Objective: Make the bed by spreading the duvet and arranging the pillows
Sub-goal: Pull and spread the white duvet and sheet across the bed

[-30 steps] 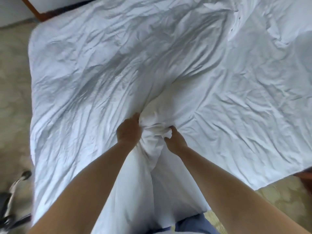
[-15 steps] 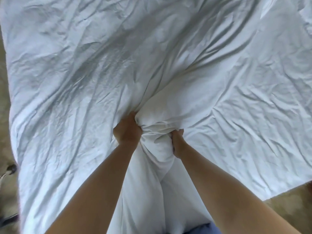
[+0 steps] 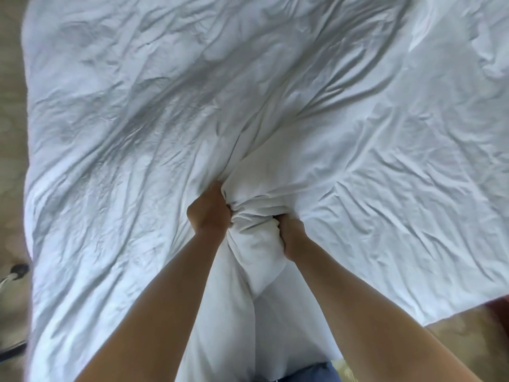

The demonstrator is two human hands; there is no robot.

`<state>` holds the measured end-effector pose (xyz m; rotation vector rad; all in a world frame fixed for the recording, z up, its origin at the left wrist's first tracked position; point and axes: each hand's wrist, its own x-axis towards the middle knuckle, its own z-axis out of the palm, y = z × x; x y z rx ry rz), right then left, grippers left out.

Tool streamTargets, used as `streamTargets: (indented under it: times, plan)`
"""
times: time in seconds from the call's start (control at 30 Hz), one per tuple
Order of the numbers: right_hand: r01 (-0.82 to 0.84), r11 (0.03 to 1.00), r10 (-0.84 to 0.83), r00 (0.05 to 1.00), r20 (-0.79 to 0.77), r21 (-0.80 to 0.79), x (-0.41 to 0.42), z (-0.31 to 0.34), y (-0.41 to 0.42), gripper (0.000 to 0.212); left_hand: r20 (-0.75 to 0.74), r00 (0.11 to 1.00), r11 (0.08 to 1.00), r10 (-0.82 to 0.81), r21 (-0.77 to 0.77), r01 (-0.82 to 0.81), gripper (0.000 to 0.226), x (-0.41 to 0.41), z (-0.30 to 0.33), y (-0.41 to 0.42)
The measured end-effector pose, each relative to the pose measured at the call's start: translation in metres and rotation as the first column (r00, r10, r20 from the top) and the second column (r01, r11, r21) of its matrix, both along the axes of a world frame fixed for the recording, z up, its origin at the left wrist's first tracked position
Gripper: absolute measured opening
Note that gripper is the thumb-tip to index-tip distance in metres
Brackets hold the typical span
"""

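Mostly one white duvet (image 3: 137, 128) fills the view, spread wrinkled over the bed, which it hides entirely; its far edge and right side run out of frame. Two hands meet near the middle, each closed in a fist around the same bunched fold of the duvet: the left hand (image 3: 210, 215) grips the fold from the left, the right hand (image 3: 292, 235) from the right, their fingers buried in the cloth and out of sight. Creases fan outward from the gathered spot. Below the fists the fabric hangs down between the two bare forearms, covering most of a blue garment (image 3: 314, 373) at the bottom edge. Patterned floor (image 3: 11, 133) shows at the left and lower right. A dark object (image 3: 19, 270) at the left is too cut off to identify.
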<state>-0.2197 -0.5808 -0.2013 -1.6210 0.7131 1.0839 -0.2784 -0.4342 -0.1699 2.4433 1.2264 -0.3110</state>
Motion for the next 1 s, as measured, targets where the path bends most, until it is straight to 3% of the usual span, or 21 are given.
streamTargets:
  times: [0.13,0.3,0.43,0.63,0.7,0.8,0.87,0.9,0.93,1.0]
  plan:
    - [-0.074,0.997,0.073,0.997,0.026,0.026,-0.009,0.029,-0.04,0.032,-0.005,0.999,0.995,-0.036,0.089,0.037,0.033,-0.004,0.033,-0.034]
    - [-0.144,0.989,0.141,0.987,0.077,0.032,-0.028,0.06,-0.097,0.047,0.041,0.995,0.985,-0.091,0.148,0.084,0.013,-0.018,0.056,-0.086]
    - [-0.149,0.988,0.141,0.982,0.129,0.05,-0.045,0.08,-0.135,0.067,0.041,0.988,0.965,-0.149,0.224,0.136,0.022,-0.035,0.069,-0.13]
    - [-0.142,0.99,0.133,0.965,0.227,0.021,-0.082,0.115,-0.183,0.048,0.038,0.96,0.9,-0.276,0.361,0.245,0.059,-0.08,0.095,-0.185]
    - [-0.149,0.989,0.142,0.951,0.275,0.003,-0.097,0.13,-0.195,0.042,0.085,0.913,0.808,-0.399,0.504,0.306,0.071,-0.104,0.103,-0.201]
    - [-0.176,0.982,0.189,0.885,0.425,-0.071,-0.123,0.159,-0.205,0.039,0.272,0.703,0.676,-0.658,0.624,0.392,0.043,-0.151,0.102,-0.231]
    - [-0.207,0.967,0.253,0.812,0.526,-0.146,-0.139,0.183,-0.207,0.039,0.429,0.654,0.777,-0.623,0.432,0.457,0.042,-0.183,0.106,-0.252]
    - [-0.177,0.977,0.212,0.792,0.572,-0.116,-0.146,0.197,-0.208,0.042,0.48,0.703,0.85,-0.525,0.26,0.458,0.051,-0.196,0.109,-0.26]
    - [-0.19,0.976,0.214,0.759,0.615,-0.104,-0.151,0.213,-0.207,0.045,0.482,0.76,0.889,-0.436,0.101,0.447,0.065,-0.206,0.108,-0.265]
    - [-0.182,0.975,0.219,0.656,0.723,-0.13,-0.157,0.237,-0.209,0.048,0.433,0.809,0.894,-0.397,-0.018,0.448,0.104,-0.215,0.113,-0.272]
